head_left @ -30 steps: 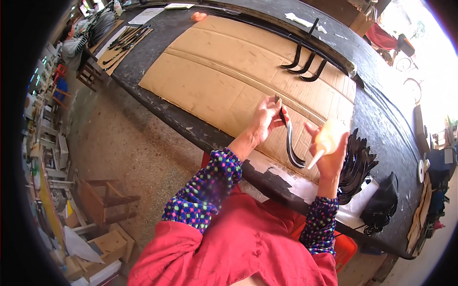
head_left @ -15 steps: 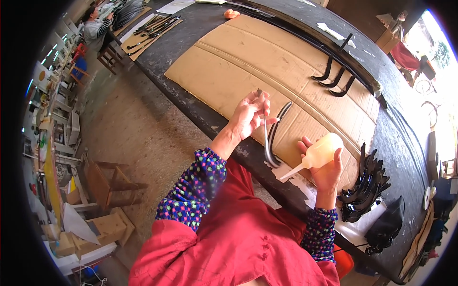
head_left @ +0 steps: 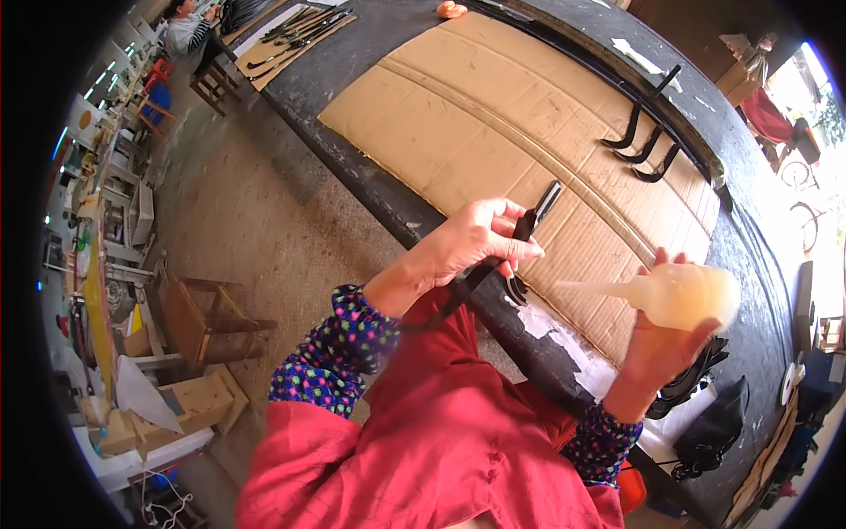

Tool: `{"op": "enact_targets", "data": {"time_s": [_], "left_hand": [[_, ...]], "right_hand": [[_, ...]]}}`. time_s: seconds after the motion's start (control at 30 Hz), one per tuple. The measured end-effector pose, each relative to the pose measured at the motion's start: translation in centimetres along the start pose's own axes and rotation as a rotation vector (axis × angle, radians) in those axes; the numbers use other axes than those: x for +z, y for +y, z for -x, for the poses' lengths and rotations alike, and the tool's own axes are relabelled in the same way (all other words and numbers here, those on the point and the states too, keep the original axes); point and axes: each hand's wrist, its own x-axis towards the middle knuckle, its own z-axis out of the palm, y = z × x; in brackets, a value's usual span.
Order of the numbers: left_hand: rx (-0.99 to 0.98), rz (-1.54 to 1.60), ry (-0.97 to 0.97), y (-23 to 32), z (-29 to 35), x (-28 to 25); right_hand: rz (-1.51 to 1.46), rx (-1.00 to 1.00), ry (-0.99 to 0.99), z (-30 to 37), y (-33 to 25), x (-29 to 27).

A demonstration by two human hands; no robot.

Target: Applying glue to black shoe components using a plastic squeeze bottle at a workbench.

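Note:
My left hand (head_left: 493,236), fingers pinched, grips a narrow black strip (head_left: 523,231) above the near edge of the cardboard sheet (head_left: 458,123). The strip's upper end points up and to the right and shines, while its lower part is blurred beside my wrist. Another dark curved strip (head_left: 518,291) shows partly below my fingers, the rest hidden by the hand. In my right hand (head_left: 659,353) lies a translucent pale-orange squeeze bottle (head_left: 692,295), thumb at its near side. Its long thin nozzle points left, toward the held strip but apart from it.
Three curved black strips (head_left: 656,165) lie at the sheet's far right. Beside my right wrist are a pile of black strips (head_left: 683,388) and a black bag (head_left: 716,414). At the far left, several dark strips (head_left: 295,35) lie near a seated person (head_left: 187,35). A wooden stool (head_left: 211,322) stands on the floor.
My left hand has turned and moved slightly right, swinging the strip to a slant. My right hand has shifted right with the bottle, whose nozzle now lies nearly level. The view has moved a little.

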Motion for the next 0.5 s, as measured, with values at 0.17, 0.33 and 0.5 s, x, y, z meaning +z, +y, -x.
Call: {"op": "enact_targets", "data": {"time_s": [0.17,0.33,0.5], "left_hand": [[-0.089,0.011,-0.057,-0.1,2.2,1.6],[-0.204,-0.140,-0.108,0.0,3.1,1.7],[-0.287,-0.316,-0.139,1.6,3.6,1.9]], "right_hand": [[0.528,-0.250,0.017,1.8,-1.9,2.0],[0.694,-0.210,0.123,2.8,-1.7,3.1],[0.757,-0.229,0.167,3.3,-2.3,2.4]]}}
